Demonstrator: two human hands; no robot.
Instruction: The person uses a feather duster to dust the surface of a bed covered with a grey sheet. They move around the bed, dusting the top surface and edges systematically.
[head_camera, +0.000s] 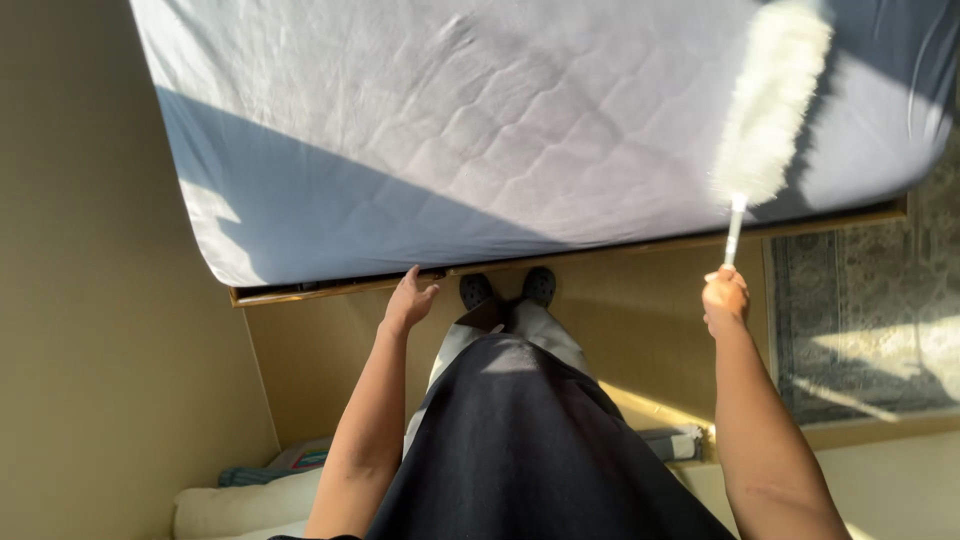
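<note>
Dusting the mattress (480, 130)
Right hand (725, 298) gripped the fluffy duster (768, 105); left hand (408, 300) hung open, maybe touching the bedframe (330, 290). Light, long strokes seemed best.

Mattress (480, 140) cut off at top edge; duster (770, 100) head blurred, tip out of frame.

We see a white quilted cloth mattress (480, 130), matt and softly creased, a fluffy pale fibre duster (770, 100) on smooth plastic, and a woven patterned rug (870, 300).
</note>
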